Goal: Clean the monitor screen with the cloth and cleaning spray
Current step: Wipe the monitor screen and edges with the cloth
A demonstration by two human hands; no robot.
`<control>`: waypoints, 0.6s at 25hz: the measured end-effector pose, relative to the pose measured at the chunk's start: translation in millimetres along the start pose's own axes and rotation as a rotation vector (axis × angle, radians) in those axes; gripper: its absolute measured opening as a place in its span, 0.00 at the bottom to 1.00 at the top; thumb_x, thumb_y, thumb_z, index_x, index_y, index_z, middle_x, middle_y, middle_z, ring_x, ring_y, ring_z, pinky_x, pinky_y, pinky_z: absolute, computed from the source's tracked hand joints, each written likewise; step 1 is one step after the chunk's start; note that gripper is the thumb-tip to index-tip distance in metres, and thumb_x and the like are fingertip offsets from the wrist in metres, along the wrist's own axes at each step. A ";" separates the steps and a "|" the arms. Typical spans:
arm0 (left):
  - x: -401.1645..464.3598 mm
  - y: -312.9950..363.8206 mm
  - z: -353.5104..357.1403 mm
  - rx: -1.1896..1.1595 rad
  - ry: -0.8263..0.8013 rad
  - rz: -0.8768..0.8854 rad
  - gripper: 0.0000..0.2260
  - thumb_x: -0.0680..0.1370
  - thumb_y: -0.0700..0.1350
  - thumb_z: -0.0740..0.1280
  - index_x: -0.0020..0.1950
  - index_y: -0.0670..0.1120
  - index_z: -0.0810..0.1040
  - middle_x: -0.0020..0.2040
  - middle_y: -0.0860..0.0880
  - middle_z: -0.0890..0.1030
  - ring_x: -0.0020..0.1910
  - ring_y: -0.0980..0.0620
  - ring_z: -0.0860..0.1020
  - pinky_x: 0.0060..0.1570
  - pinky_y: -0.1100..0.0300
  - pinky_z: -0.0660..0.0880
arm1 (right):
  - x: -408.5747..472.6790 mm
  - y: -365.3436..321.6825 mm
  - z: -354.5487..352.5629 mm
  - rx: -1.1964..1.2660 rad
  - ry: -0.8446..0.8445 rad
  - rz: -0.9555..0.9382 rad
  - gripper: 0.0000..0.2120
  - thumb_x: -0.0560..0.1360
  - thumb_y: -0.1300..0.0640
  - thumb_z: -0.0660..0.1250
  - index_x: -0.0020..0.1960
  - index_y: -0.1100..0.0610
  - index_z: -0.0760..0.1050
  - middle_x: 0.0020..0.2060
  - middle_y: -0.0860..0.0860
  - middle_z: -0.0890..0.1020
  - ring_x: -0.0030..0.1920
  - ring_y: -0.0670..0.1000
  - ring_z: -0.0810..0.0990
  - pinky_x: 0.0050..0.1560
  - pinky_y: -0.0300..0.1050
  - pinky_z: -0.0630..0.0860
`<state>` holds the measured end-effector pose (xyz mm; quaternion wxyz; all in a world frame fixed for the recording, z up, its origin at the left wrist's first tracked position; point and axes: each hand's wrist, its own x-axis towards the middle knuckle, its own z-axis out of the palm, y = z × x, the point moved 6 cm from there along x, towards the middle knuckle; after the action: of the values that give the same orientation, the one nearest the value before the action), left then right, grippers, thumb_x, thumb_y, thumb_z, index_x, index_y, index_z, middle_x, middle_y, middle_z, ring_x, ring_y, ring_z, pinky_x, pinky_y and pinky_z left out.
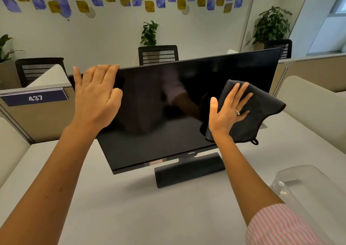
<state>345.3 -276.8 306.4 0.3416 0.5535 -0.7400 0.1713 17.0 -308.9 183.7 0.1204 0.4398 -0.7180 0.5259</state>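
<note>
i see the monitor [159, 113] on the desk [121, 207], screen facing me, long axis left-right, tilted w/ right end higher. left hand [95, 96] grips its top-left corner. right hand [229, 111], fingers straight, presses dark cloth [262, 113] flat on screen's right side.
</note>
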 end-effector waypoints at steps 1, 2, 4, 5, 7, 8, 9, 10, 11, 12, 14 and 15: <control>-0.1 0.2 0.1 0.000 0.000 0.003 0.25 0.72 0.46 0.50 0.70 0.47 0.64 0.67 0.45 0.70 0.69 0.45 0.62 0.72 0.43 0.39 | -0.6 -13.4 -0.2 0.007 0.007 -0.032 0.35 0.76 0.35 0.43 0.76 0.53 0.46 0.76 0.55 0.52 0.76 0.60 0.46 0.68 0.72 0.49; 0.0 0.7 0.2 0.001 0.005 0.002 0.25 0.72 0.46 0.50 0.70 0.47 0.64 0.67 0.45 0.70 0.69 0.45 0.62 0.72 0.43 0.40 | -3.0 -26.8 0.0 0.016 0.009 -0.067 0.35 0.76 0.35 0.43 0.76 0.53 0.46 0.76 0.55 0.52 0.76 0.60 0.46 0.68 0.73 0.48; 0.6 1.5 0.8 0.000 0.011 -0.005 0.25 0.73 0.46 0.51 0.69 0.47 0.65 0.67 0.45 0.70 0.68 0.45 0.63 0.72 0.42 0.40 | -10.3 -52.5 1.3 0.025 0.008 -0.138 0.35 0.75 0.35 0.44 0.76 0.53 0.46 0.76 0.55 0.53 0.76 0.60 0.46 0.67 0.73 0.47; 0.8 1.5 0.7 -0.002 0.015 -0.009 0.24 0.73 0.46 0.51 0.69 0.47 0.65 0.67 0.45 0.70 0.68 0.45 0.63 0.72 0.42 0.41 | -15.0 -64.5 2.5 0.026 0.003 -0.173 0.35 0.75 0.35 0.45 0.76 0.53 0.47 0.76 0.55 0.53 0.76 0.60 0.46 0.67 0.74 0.47; 1.1 1.1 0.3 -0.008 0.021 -0.015 0.25 0.73 0.46 0.51 0.69 0.47 0.65 0.67 0.45 0.70 0.68 0.45 0.63 0.72 0.42 0.42 | -25.8 -87.1 5.9 0.023 -0.001 -0.242 0.35 0.75 0.36 0.48 0.76 0.52 0.48 0.76 0.55 0.55 0.76 0.60 0.47 0.67 0.75 0.47; 0.9 1.0 0.2 -0.010 0.022 -0.017 0.25 0.73 0.46 0.51 0.69 0.47 0.65 0.67 0.46 0.71 0.68 0.45 0.63 0.73 0.42 0.42 | -32.0 -97.5 7.9 0.019 0.001 -0.277 0.35 0.75 0.36 0.50 0.76 0.52 0.49 0.76 0.55 0.55 0.76 0.60 0.47 0.67 0.75 0.46; 0.6 0.9 -0.1 -0.010 0.024 -0.017 0.25 0.73 0.46 0.51 0.69 0.47 0.65 0.67 0.46 0.71 0.68 0.46 0.63 0.73 0.43 0.43 | -39.1 -108.2 10.2 0.014 0.000 -0.313 0.35 0.75 0.36 0.50 0.76 0.52 0.50 0.76 0.55 0.56 0.76 0.60 0.47 0.67 0.74 0.45; 0.2 1.3 -0.1 -0.009 0.025 -0.018 0.25 0.73 0.46 0.51 0.69 0.47 0.65 0.67 0.46 0.71 0.68 0.46 0.64 0.72 0.43 0.42 | -47.4 -117.8 13.2 0.011 -0.006 -0.356 0.34 0.75 0.36 0.51 0.76 0.51 0.50 0.76 0.54 0.56 0.76 0.60 0.47 0.67 0.74 0.44; 0.1 1.6 -0.1 -0.008 0.027 -0.019 0.25 0.73 0.46 0.51 0.69 0.47 0.65 0.67 0.46 0.71 0.68 0.46 0.64 0.72 0.44 0.42 | -57.2 -126.6 16.9 0.014 -0.018 -0.405 0.34 0.75 0.37 0.52 0.76 0.51 0.50 0.76 0.53 0.56 0.76 0.59 0.47 0.67 0.74 0.43; 0.1 1.6 -0.1 -0.007 0.027 -0.021 0.25 0.73 0.46 0.51 0.69 0.47 0.65 0.67 0.46 0.71 0.68 0.46 0.64 0.72 0.44 0.42 | -69.0 -133.6 21.3 0.018 -0.036 -0.463 0.33 0.76 0.37 0.52 0.76 0.50 0.50 0.76 0.52 0.55 0.76 0.59 0.46 0.67 0.75 0.43; 0.7 1.7 -0.1 -0.007 0.023 -0.026 0.24 0.73 0.46 0.51 0.70 0.47 0.65 0.67 0.46 0.71 0.68 0.46 0.64 0.72 0.44 0.43 | -96.2 -140.9 30.5 0.012 -0.082 -0.590 0.31 0.76 0.39 0.53 0.76 0.48 0.51 0.76 0.50 0.53 0.76 0.59 0.47 0.66 0.76 0.43; 1.0 1.6 -0.1 -0.009 0.021 -0.027 0.25 0.73 0.46 0.51 0.70 0.47 0.65 0.67 0.46 0.71 0.68 0.46 0.63 0.72 0.43 0.43 | -109.3 -141.2 34.7 0.001 -0.102 -0.651 0.30 0.77 0.40 0.53 0.75 0.48 0.52 0.76 0.49 0.52 0.76 0.58 0.48 0.66 0.76 0.44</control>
<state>343.7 -276.9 307.5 0.3544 0.5602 -0.7294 0.1690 197.9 -292.1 191.4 0.2456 0.6721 -0.5447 0.4374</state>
